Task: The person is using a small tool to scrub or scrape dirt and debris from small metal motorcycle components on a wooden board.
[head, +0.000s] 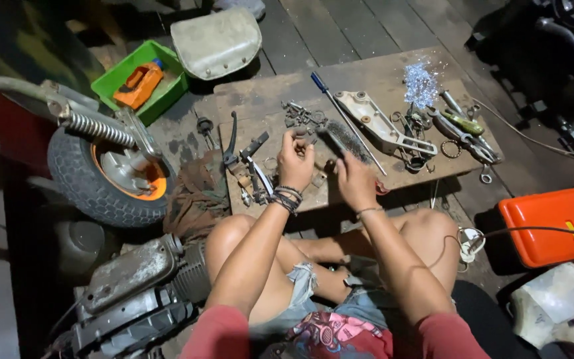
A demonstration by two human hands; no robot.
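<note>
Seated cross-legged on a plank floor, a person worked over a wooden board strewn with scooter parts. The left hand pinched a small metal part between curled fingers above the board's near edge; the right hand closed around a wire brush just beside it. A small wheel lay nearby.

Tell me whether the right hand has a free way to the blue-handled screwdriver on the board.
Probably yes. The right hand sits just below the screwdriver, which lies bare on top of the board, with only a wire brush between them.
</note>
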